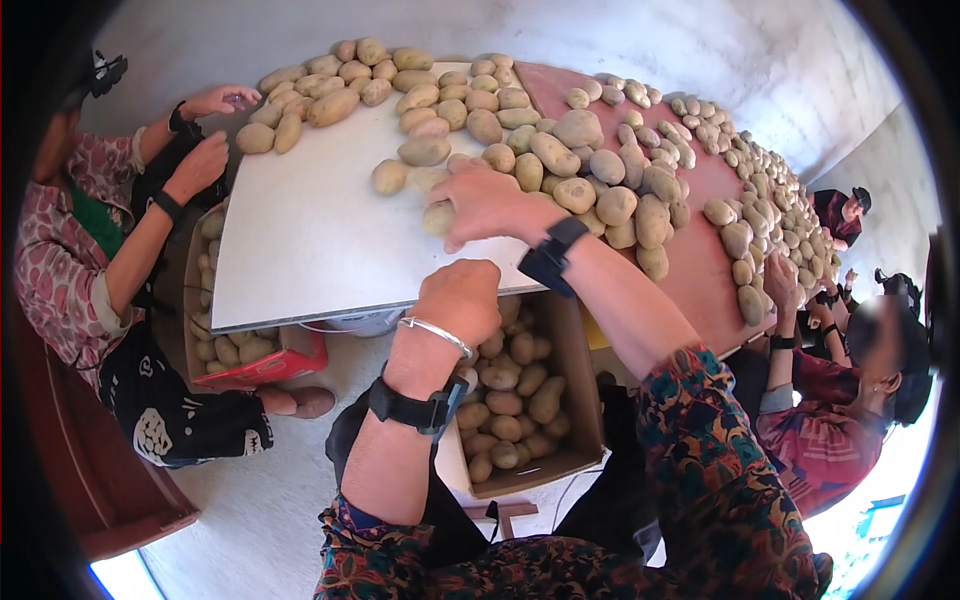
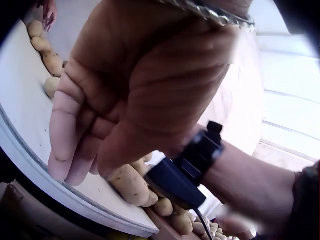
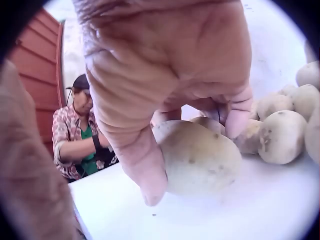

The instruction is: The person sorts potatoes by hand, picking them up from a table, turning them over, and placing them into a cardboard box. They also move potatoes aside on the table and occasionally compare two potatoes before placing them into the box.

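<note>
My right hand grips a potato just above the white tabletop, thumb on one side and fingers on the other in the right wrist view. More potatoes lie heaped against that hand's far side and to its right. My left hand hangs near the table's front edge with its fingers loosely bent. The palm of that hand shows nothing held in the left wrist view. Below both hands stands a cardboard box partly filled with potatoes.
A reddish-brown board adjoins the white top on the right, with long rows of potatoes. A person sits at the left beside another box of potatoes. Other people work along the right side.
</note>
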Demonstrator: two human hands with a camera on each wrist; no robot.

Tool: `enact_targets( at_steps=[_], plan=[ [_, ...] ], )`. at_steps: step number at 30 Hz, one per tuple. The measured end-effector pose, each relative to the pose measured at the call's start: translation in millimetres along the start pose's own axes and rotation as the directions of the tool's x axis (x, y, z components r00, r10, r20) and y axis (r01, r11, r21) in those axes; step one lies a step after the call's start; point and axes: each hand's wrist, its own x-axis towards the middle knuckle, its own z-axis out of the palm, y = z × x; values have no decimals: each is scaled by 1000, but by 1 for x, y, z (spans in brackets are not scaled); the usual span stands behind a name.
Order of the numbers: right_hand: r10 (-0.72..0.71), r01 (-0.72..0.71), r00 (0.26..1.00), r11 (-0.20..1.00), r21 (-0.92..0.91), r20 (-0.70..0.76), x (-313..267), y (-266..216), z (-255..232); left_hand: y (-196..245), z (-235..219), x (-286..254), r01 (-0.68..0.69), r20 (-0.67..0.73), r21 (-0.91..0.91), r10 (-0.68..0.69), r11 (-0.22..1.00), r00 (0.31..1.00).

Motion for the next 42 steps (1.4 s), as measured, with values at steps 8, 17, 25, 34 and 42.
enact_targets(
  at_steps=[8, 17, 25, 34, 42],
  plan=[
    [245, 76, 949, 428, 900, -197, -122, 17, -17, -4, -6, -3, 62, -248, -73, -78, 995, 966],
    [251, 180, 944, 155, 971, -215, -189, 26, -3, 51, -3, 7, -30, -30, -966, 4, 258, 1000],
    [294, 145, 939, 123, 982, -176, -229, 42, -7, 81, 16, 26, -38, -38, -998, -6, 55, 999],
    [350, 397, 881, -176, 901, -320, -244, 57, -1, 71, 31, 42, 180, 82, -968, 460, -173, 884],
    [317, 307, 906, -32, 951, -281, -260, 47, -2, 91, 38, 23, 74, 73, -995, 22, -70, 997]
  ],
)
